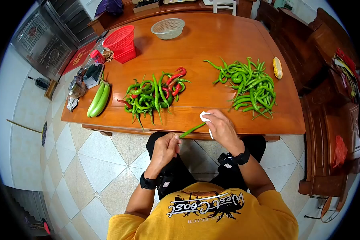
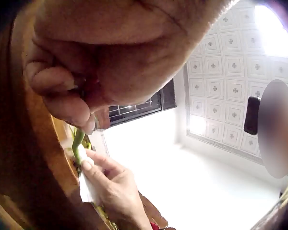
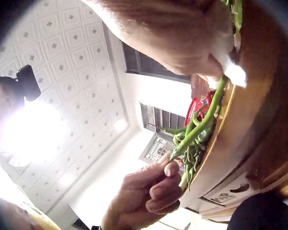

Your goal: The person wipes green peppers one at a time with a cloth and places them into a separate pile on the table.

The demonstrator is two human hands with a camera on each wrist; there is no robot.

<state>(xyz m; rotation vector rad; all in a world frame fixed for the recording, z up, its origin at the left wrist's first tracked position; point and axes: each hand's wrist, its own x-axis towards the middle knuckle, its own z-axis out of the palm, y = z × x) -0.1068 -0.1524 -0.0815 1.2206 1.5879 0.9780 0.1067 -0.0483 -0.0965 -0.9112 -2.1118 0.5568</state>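
A long green chili pepper spans the gap between the two hands, just off the table's front edge. One end of it is pinched between thumb and fingers of the left hand. At its other end the right hand holds a white tissue against the pepper, fingers curled round both. In the right wrist view the tissue wraps the pepper's upper end. A mixed pile of green and red peppers lies left on the table, and a larger pile of green peppers lies right.
Two pale green eggplants lie at the table's left side, near jars. Behind them stands a red basket. A pale colander sits at the back, and a corn cob near the right edge.
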